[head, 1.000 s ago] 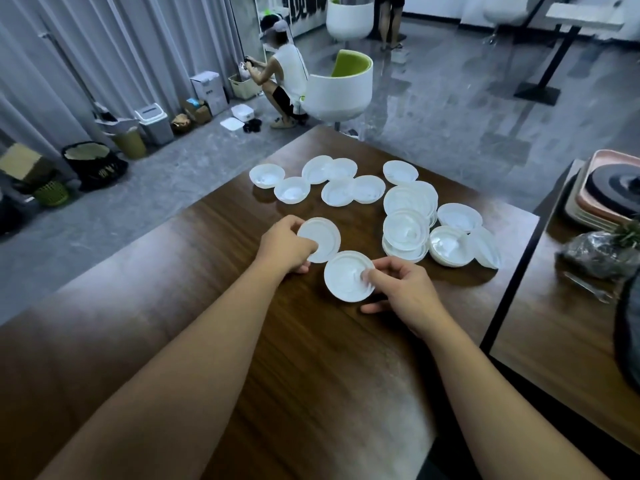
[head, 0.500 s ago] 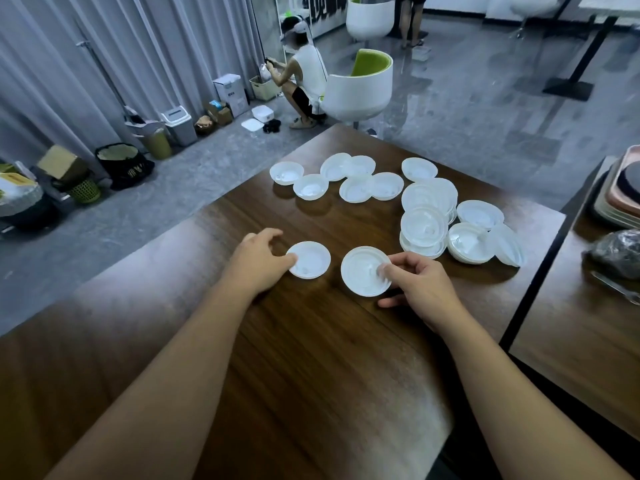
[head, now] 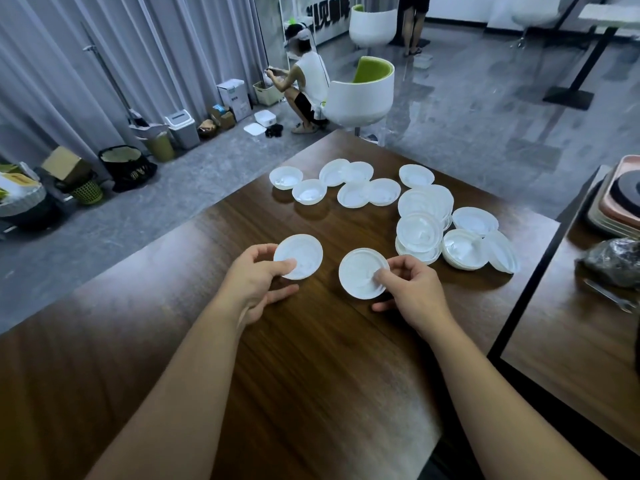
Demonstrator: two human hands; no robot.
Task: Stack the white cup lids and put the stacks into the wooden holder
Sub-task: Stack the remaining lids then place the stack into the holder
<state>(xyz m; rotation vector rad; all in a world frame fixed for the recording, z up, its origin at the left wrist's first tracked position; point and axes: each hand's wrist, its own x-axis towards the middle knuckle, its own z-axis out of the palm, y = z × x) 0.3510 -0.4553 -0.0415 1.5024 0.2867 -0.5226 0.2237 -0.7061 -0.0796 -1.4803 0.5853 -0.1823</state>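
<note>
My left hand point(head: 254, 277) pinches one white cup lid point(head: 300, 254) by its near edge, thumb on top, just above the dark wooden table point(head: 311, 375). My right hand point(head: 410, 289) grips a second white lid point(head: 360, 277) at its right rim. The two lids are a little apart, side by side. Several more loose lids point(head: 349, 187) lie scattered farther back. Short stacks of lids point(head: 419, 233) stand at the right. No wooden holder is in view.
A second table point(head: 581, 362) at the right carries stacked trays point(head: 620, 199), a dark plastic bag point(head: 613, 261) and a fork. Beyond the table's far edge stand a white and green chair point(head: 360, 95), a crouching person point(head: 304, 88) and bins along the curtain.
My left hand set its lid flat on the table, then took hold of it again and raised it. My right hand kept its grip on the other lid.
</note>
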